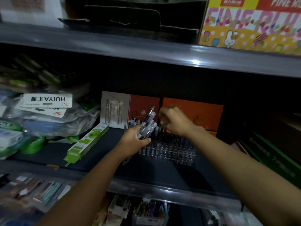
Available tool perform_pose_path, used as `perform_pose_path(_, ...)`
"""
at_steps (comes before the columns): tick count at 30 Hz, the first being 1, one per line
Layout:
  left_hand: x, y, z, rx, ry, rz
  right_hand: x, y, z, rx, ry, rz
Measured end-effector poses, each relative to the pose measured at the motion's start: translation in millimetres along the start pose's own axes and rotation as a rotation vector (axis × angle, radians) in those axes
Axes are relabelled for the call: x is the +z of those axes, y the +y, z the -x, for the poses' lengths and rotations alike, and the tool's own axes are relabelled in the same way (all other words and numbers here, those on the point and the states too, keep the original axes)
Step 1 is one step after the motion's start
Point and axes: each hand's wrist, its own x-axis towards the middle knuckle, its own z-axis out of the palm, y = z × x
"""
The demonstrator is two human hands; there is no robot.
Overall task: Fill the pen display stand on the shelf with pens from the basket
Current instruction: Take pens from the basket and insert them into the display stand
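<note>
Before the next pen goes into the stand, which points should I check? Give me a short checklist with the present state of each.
1. Left hand grips the bundle of pens firmly: ok.
2. Right hand is over the back rows of the clear pen display stand: ok.
3. Right hand holds a pen: cannot tell, the fingers are curled downward and the area is dark.
4. Free slots remain in the stand: ok, the front rows look empty.
5. Stand sits flat on the shelf: ok.
6. Basket within reach: cannot tell, not in view.
</note>
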Motion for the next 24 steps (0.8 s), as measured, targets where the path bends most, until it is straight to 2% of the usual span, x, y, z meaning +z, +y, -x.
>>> perform_pose_path(8,-2,-1,1,-0.003,0.004,0.015,17,-1,-1,-0.008,-0.082,-0.022)
perform_pose_path(16,0,-5,0,-0.016,0.006,-0.013,24,6,1,0.061,-0.066,-0.069)
perform_pose_path(20,2,-4,2,0.007,-0.032,-0.010,3,5,8,0.051,0.065,-0.217)
perform_pose_path(24,8,4,4,0.041,-0.049,-0.106,-22,0,18,0.017,0.167,-0.318)
